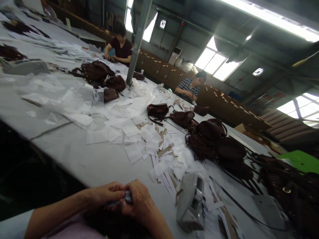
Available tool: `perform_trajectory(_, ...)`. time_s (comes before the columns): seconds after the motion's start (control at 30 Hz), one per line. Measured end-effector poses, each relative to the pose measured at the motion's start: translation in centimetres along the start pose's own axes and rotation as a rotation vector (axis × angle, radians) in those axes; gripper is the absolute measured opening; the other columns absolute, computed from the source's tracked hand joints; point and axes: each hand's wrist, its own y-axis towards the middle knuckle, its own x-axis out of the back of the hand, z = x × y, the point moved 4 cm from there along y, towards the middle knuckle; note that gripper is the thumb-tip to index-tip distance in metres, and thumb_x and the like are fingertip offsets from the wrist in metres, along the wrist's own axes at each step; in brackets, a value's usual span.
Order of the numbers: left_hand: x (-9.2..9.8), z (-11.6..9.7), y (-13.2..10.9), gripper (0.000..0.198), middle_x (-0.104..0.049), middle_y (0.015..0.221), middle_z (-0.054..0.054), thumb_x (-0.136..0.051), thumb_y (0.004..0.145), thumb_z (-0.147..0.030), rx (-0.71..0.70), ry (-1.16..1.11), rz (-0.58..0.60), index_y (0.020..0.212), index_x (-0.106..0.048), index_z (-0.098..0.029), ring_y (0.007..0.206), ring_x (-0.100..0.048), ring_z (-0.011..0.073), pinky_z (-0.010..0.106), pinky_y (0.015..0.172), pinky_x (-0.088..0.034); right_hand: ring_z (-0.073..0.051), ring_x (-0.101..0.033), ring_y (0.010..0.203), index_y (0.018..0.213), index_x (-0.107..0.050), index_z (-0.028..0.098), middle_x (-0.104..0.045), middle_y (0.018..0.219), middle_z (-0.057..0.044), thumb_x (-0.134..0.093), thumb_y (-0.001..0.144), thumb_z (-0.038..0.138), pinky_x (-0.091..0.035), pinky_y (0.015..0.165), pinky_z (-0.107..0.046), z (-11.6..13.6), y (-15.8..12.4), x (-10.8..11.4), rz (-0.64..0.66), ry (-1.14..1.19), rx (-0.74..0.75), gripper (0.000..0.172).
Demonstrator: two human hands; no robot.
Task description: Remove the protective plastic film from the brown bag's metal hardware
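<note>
Both of my hands meet low in the view, close to my body at the table's front edge. My left hand point(109, 194) has its fingers wrapped round a small grey item point(128, 196). Against it, my right hand point(137, 199) is closed on the same item, its fingers curled over it. What the grey item is cannot be made out. Under the hands, a dark brown thing point(112, 222) lies in my lap, partly hidden by my forearms.
White table point(99, 162) with paper scraps point(149, 142) and clear plastic point(82, 103). A grey dispenser point(190, 202) stands right of my hands. Brown bags point(211, 136) line the right; more point(99, 74) lie far left beside a metal post point(139, 39). Two people point(124, 48) work across.
</note>
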Motion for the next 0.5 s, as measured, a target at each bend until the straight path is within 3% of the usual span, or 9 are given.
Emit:
perform_trajectory(0.1, 0.1, -0.6, -0.1, 0.039, -0.054, 0.054, -0.001, -0.06, 0.082, -0.05, 0.003, 0.117, 0.021, 0.08, -0.063, -0.011, 0.041, -0.039, 0.0054, 0.016, 0.039, -0.028, -0.017, -0.049, 0.069, 0.084, -0.052, 0.018, -0.056, 0.074, -0.003, -0.047, 0.085, 0.046, -0.039, 0.062, -0.029, -0.1, 0.1, -0.3, -0.049, -0.085, 0.079, 0.028)
perform_trajectory(0.23, -0.4, -1.4, -0.5, 0.04, -0.061, 0.062, 0.001, -0.052, 0.087, -0.051, 0.026, 0.224, 0.119, 0.091, -0.064, -0.013, 0.044, -0.043, 0.0065, 0.017, 0.042, -0.032, -0.016, -0.047, 0.065, 0.08, -0.048, 0.019, -0.053, 0.069, -0.001, -0.039, 0.089, 0.045, -0.04, 0.062, -0.029, 0.0, 0.2, -0.1, -0.098, -0.118, 0.15, 0.028)
perform_trajectory(0.4, -0.1, -1.7, -1.0, 0.041, -0.063, 0.1, 0.002, -0.058, 0.085, -0.048, 0.011, 0.22, 0.13, 0.116, -0.06, -0.021, 0.081, -0.055, 0.0124, 0.02, 0.074, -0.043, -0.015, -0.046, 0.064, 0.081, -0.047, 0.02, -0.052, 0.068, 0.0, -0.038, 0.09, 0.043, -0.041, 0.064, -0.03, 0.1, 0.2, -0.1, -0.099, -0.12, 0.181, 0.027)
perform_trajectory(0.5, -0.1, -1.7, -1.0, 0.041, -0.063, 0.1, 0.002, -0.057, 0.085, -0.049, 0.004, 0.19, 0.135, 0.114, -0.061, -0.02, 0.087, -0.054, 0.0144, 0.023, 0.08, -0.042, -0.015, -0.045, 0.063, 0.079, -0.047, 0.02, -0.051, 0.066, 0.0, -0.036, 0.091, 0.045, -0.041, 0.064, -0.03, 0.0, 0.3, -0.2, -0.133, -0.126, 0.187, 0.03)
